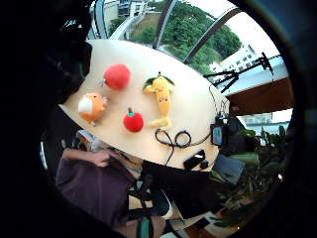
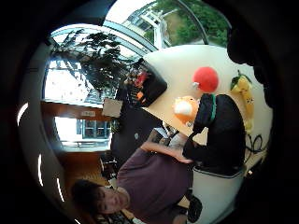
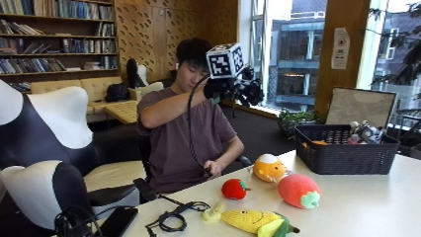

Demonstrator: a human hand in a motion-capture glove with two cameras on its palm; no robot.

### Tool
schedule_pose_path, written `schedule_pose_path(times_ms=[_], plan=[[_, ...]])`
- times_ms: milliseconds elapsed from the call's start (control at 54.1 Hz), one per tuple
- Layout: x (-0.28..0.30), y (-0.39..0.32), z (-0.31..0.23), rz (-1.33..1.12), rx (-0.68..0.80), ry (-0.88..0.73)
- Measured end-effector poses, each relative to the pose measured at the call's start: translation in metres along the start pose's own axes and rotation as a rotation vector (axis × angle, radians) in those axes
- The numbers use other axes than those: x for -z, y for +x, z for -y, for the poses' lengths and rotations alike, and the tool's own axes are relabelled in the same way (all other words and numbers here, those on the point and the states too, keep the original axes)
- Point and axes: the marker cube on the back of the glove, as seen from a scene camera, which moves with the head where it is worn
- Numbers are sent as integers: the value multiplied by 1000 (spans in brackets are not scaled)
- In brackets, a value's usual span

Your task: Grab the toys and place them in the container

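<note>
Four plush toys on tabletop: yellow corn, small red apple, big red strawberry, orange-white round one. Black basket behind. Gloved right hand raised at head height, holding nothing; finger spread unclear.

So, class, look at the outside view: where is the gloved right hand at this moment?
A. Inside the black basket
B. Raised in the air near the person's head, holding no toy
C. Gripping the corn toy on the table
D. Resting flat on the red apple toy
B: the gloved right hand is lifted up beside the person's head, well above the table, while the corn toy and red apple toy lie untouched.
</note>
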Motion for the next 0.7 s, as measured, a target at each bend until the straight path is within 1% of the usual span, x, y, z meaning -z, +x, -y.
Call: schedule_pose_path(times_ms=[166,240,517,702], plan=[[26,-2,16,-131,-75,99],[31,7,26,-193,-123,112],[23,52,54,-219,-279,62],[-6,97,82,-182,-389,-46]])
